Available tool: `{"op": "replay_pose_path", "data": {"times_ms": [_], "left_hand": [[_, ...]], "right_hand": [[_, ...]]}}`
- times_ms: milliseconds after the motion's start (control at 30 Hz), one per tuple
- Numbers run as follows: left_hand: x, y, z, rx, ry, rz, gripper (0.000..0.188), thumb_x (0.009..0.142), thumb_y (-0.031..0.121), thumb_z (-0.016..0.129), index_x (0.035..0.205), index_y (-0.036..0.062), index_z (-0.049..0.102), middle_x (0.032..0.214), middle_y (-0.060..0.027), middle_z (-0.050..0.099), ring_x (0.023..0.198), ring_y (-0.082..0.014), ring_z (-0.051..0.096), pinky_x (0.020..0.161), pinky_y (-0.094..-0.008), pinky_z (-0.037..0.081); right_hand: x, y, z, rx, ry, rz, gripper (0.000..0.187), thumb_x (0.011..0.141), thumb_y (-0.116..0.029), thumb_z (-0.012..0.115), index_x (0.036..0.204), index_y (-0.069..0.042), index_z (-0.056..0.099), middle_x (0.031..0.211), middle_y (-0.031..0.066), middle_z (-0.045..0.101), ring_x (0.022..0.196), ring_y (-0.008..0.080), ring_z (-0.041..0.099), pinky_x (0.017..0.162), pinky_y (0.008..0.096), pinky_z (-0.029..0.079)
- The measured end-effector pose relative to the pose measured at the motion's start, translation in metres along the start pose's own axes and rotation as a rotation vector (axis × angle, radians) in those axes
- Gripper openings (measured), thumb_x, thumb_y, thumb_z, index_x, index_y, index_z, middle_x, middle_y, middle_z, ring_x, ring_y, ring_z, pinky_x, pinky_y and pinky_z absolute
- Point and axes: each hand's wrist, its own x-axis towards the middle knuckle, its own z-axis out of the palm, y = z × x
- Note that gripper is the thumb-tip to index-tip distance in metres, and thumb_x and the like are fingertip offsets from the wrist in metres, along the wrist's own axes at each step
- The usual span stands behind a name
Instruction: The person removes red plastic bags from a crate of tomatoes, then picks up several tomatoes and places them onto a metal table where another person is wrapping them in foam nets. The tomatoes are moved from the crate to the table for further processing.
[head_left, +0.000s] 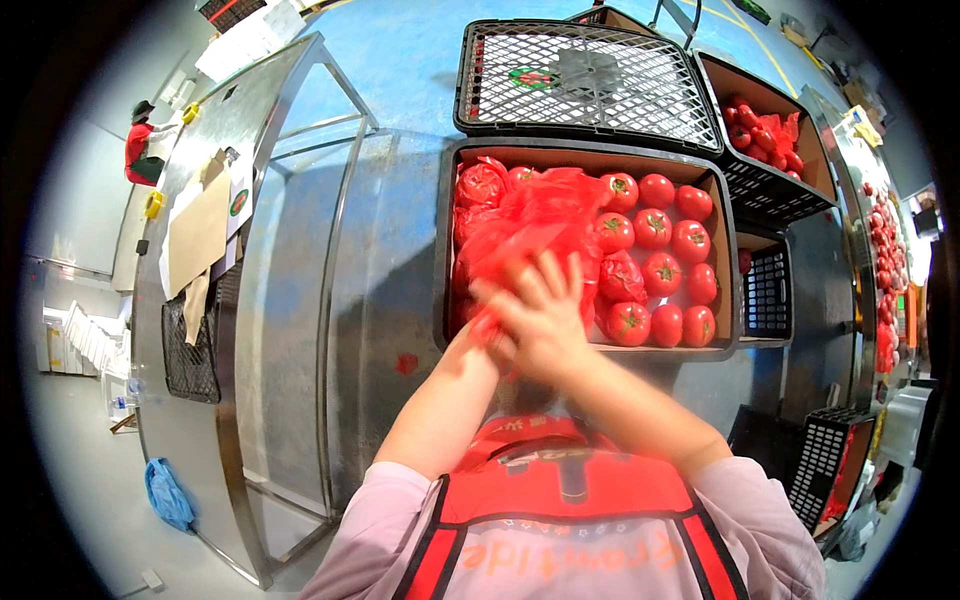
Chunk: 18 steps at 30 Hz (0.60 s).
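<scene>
I see the red plastic on the far side of my right hand, the nearer one, fingers spread wide; my left hand I can't tell.

The floor, bright blue toward the top and greyer lower down (rather patchy between), carries a yellow line at upper right. At left stands a long grey counter on metal legs, beside a pale wall under whitish light.
</scene>
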Motion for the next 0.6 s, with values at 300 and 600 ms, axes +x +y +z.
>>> {"op": "replay_pose_path", "data": {"times_ms": [300,600], "left_hand": [[-0.015,0.004,0.039,0.233,0.194,-0.188,0.041,0.094,0.036,0.059,0.125,0.0087,0.056,0.122,-0.0056,0.060,0.114,-0.0182,0.057,0.097,-0.0337,0.048],[-0.067,0.088,0.033,0.367,0.291,0.234,0.058,0.089,0.036,0.066,0.136,0.0083,0.047,0.134,-0.0108,0.054,0.121,-0.0258,0.054,0.104,-0.0443,0.045]], "right_hand": [[-0.002,0.039,0.013,0.252,0.190,0.319,0.040,0.072,-0.014,0.066,0.111,-0.007,0.062,0.115,0.0183,0.054,0.108,0.0394,0.050,0.095,0.0447,0.041],[0.091,0.047,0.037,0.787,-0.110,0.319,0.063,0.083,-0.027,0.070,0.136,-0.002,0.047,0.126,0.0181,0.056,0.121,0.0360,0.051,0.103,0.0421,0.041]]}}
